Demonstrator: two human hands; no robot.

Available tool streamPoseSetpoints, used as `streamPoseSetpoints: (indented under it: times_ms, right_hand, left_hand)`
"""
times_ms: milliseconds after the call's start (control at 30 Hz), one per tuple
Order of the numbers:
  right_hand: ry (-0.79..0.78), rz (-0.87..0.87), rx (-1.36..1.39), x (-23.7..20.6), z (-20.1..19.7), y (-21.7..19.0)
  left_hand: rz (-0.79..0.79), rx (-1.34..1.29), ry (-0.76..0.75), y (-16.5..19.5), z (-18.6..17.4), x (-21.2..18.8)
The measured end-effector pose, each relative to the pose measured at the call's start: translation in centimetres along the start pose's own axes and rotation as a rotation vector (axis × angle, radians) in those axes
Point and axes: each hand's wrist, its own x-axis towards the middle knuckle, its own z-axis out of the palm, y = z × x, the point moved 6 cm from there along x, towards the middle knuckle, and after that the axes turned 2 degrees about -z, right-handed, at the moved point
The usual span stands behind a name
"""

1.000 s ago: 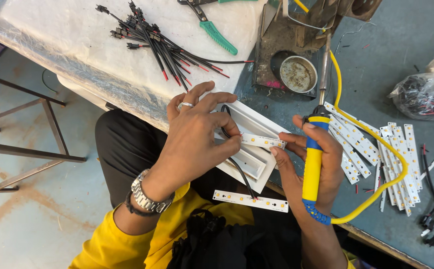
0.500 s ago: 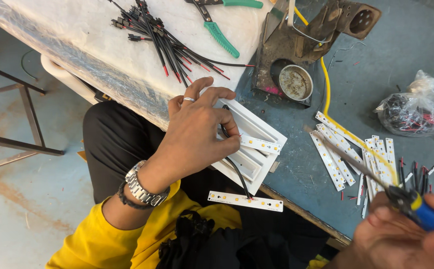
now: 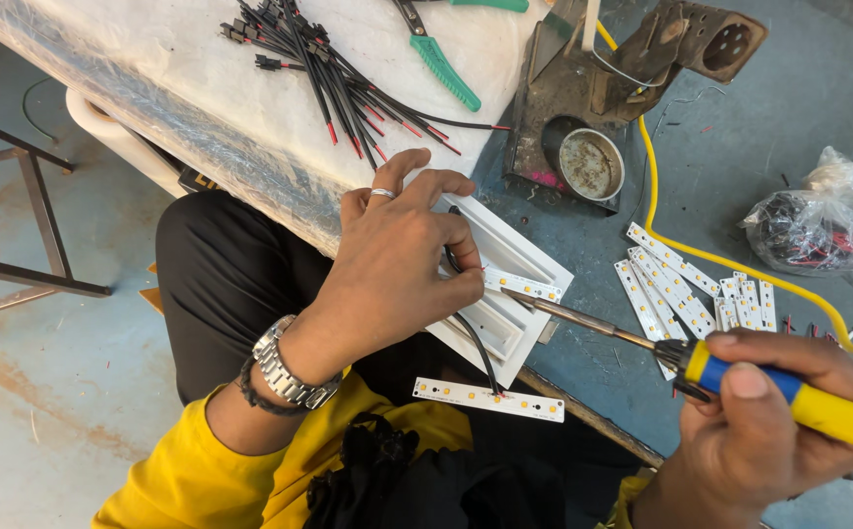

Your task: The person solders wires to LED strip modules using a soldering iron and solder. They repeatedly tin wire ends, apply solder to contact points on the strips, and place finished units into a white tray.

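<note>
While right hand (image 3: 759,431) grips, soldering iron (image 3: 740,367) points up-left

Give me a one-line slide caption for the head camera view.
Left hand steadies an LED strip on a white frame while right hand brings a soldering iron to it.

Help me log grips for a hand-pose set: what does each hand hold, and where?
Right hand grips the soldering iron by its yellow handle. Left hand pinches a black wire at the LED strip.

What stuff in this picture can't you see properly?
- Head view: left hand covers part of the white tray and the wire's upper end.
- Soldering iron handle is cut off by the right edge; right hand wraps it.
- Bag contents are blurred by plastic.
</note>
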Motion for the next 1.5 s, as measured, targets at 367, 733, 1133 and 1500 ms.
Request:
streamPoseSetpoints:
  times_ms: [367,733,1133,1500]
  right_hand:
    - [-0.077,0.114,-0.001,1.5,2.7,-0.4]
    - [-0.058,0.030,0.018,1.3,1.9,0.0]
    - [-0.081,0.074,-0.006,1.3,2.0,0.2]
    - [-0.109,0.085,-0.021,1.2,1.8,0.5]
  left_hand:
    - [-0.005,-0.003,0.007,0.1,0.1,0.3]
    - [-0.005,-0.007,0.006,0.1,0.0,0.3]
    - [-0.014,-0.003,-0.011,0.0,0.1,0.5]
    - [-0.022,-0.022,-0.022,0.0,0.1,0.5]
